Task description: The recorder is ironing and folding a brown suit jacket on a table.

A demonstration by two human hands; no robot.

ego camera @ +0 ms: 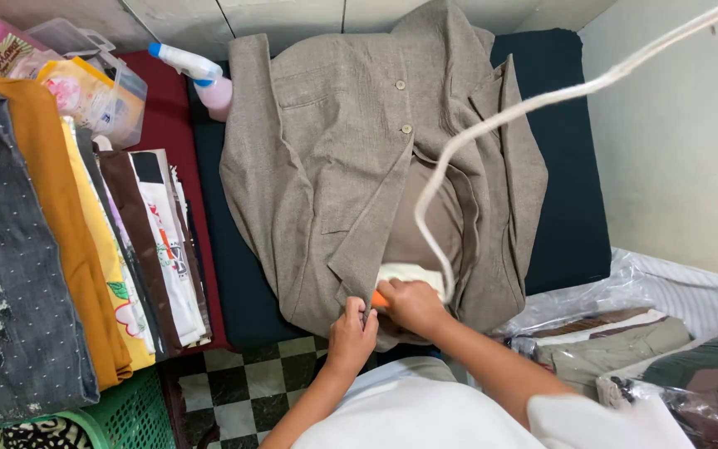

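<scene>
Jacket (pixel 334 166), grey-brown, lies spread on the dark board (pixel 575 208), just right of a pile of folded clothes (pixel 68 249). Left hand (pixel 352 333) pinches the jacket's near front edge. Beside it, right hand (pixel 413 306) grips a cream iron (pixel 409 274) with an orange handle, its cord (pixel 542 100) looping up to the right.

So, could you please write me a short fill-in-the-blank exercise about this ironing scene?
1. The jacket spread on the dark pad is ____ in colour.
2. The right hand grips an iron with an ____ handle.
3. The left hand pinches the jacket's ____ edge.
4. The spray bottle has a ____ tip.

Missing words: grey-brown; orange; front; blue
</scene>
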